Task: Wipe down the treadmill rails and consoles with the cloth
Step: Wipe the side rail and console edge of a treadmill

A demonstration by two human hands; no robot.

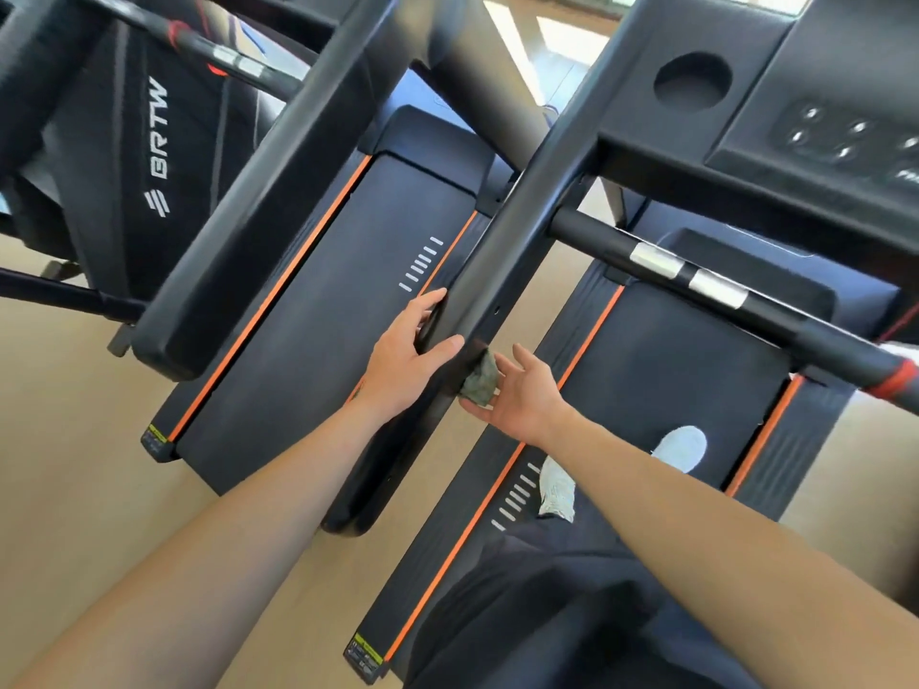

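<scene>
A black side rail (502, 251) runs from the treadmill console (746, 92) down toward me. My left hand (408, 355) grips the rail's lower end, thumb on its inner face. A small grey-green cloth (480, 379) is pressed against the rail's tip. My right hand (522, 395) holds the cloth from below with the fingers spread loosely around it. The console shows a round cup hole (692, 83) and a button panel (840, 134).
A crossbar with silver grip sensors (691, 273) juts right from the rail. My white shoes (684, 447) stand on the belt (661, 370). A second treadmill (338, 300) with its own rail (278, 181) lies left, and beige floor (74, 464) beyond.
</scene>
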